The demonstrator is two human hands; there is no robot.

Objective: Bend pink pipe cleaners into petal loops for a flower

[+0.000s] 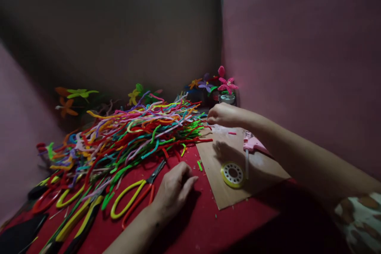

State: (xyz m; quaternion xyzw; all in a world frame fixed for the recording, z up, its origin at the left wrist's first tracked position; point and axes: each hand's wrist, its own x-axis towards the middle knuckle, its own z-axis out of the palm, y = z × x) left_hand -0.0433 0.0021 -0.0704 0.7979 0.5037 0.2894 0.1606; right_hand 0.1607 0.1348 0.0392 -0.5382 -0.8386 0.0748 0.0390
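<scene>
My left hand (175,185) rests on the red tabletop, fingers curled in and thumb a little apart, with nothing seen in it. Just left of it lies a pair of scissors (133,198) with yellow and red handles. My right hand (220,114) reaches to the right end of a heap of colourful pipe cleaners (143,127). Its fingers are bent together, and what they hold, if anything, is hidden. Under my right arm are a cardboard sheet (212,178), a roll of tape (233,174) and a pink glue gun (253,143).
Pliers (89,216) with yellow and black handles lie at the front left, near a dark flat object (22,232). Pipe-cleaner flowers (228,84) stand at the back by the walls. Green offcuts (199,165) lie beside the cardboard.
</scene>
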